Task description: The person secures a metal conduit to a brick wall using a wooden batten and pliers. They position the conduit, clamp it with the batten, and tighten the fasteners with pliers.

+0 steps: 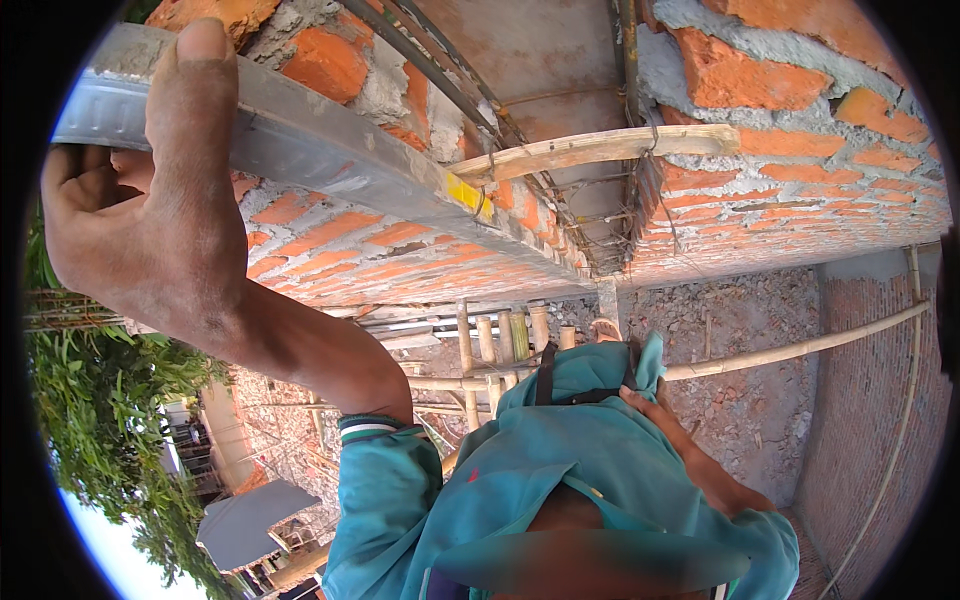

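A long grey metal straightedge [360,165] with a yellow patch and mortar smears runs from the upper left along the brick wall's edge. My left hand [170,220] is closed around its near end, the thumb over the top and the fingers curled beneath. My right hand [645,402] is down at my waist, against the hem of my teal shirt [570,470] and close to a dark strap [545,375]. Its fingers are mostly hidden, so I cannot tell what it holds.
Brick walls with rough mortar [760,170] flank a gap with steel rods [630,70]. A wooden strip [600,152] is tied across it. Bamboo poles [800,352] cross below, above rubble ground [740,420]. Leafy branches [90,400] hang at the left.
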The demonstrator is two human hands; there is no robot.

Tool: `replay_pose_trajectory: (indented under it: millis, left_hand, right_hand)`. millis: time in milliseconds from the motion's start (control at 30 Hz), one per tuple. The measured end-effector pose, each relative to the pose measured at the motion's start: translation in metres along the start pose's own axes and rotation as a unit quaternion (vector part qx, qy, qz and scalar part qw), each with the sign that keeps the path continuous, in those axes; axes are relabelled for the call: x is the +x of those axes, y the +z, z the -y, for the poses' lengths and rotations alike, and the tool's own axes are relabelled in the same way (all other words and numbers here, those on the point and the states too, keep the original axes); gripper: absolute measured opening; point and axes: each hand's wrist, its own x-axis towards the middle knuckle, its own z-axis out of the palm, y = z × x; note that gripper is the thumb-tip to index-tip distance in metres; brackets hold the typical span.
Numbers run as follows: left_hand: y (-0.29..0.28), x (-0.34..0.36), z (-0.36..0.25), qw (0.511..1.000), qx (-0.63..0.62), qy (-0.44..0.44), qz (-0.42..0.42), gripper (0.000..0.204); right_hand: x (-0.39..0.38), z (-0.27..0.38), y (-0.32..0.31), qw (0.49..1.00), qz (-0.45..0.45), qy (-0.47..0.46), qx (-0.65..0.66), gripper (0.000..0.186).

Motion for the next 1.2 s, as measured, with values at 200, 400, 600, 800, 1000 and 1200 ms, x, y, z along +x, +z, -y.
replay_pose_trajectory:
  millis: [200,400,600,800,1000,1200]
  left_hand:
    - [-0.001,-0.001,-0.007,0.999,0.024,-0.024,-0.008,0.054]
    - [0.008,-0.007,-0.006,0.999,-0.002,-0.002,-0.042,0.057]
    - [0.003,-0.011,0.016,0.998,-0.019,0.030,-0.059,0.068]
    - [0.009,-0.109,-0.009,0.987,-0.098,-0.040,-0.123,0.091]
    - [0.027,-0.181,-0.036,0.960,-0.155,-0.235,0.012,0.058]
    - [0.023,-0.159,-0.045,0.943,-0.121,-0.296,0.088,0.042]
  right_hand:
    - [0.032,-0.032,-0.014,0.998,0.048,-0.009,0.026,0.124]
    - [0.030,-0.040,-0.020,0.993,0.090,0.020,0.076,0.120]
    - [0.015,-0.027,-0.016,0.991,0.094,0.006,0.096,0.116]
    - [0.013,-0.031,-0.017,0.996,0.039,-0.010,0.077,0.091]
    - [0.023,-0.032,-0.024,0.999,0.030,-0.002,0.043,0.110]
    - [0.013,-0.018,-0.023,0.998,0.037,-0.012,0.049,0.121]
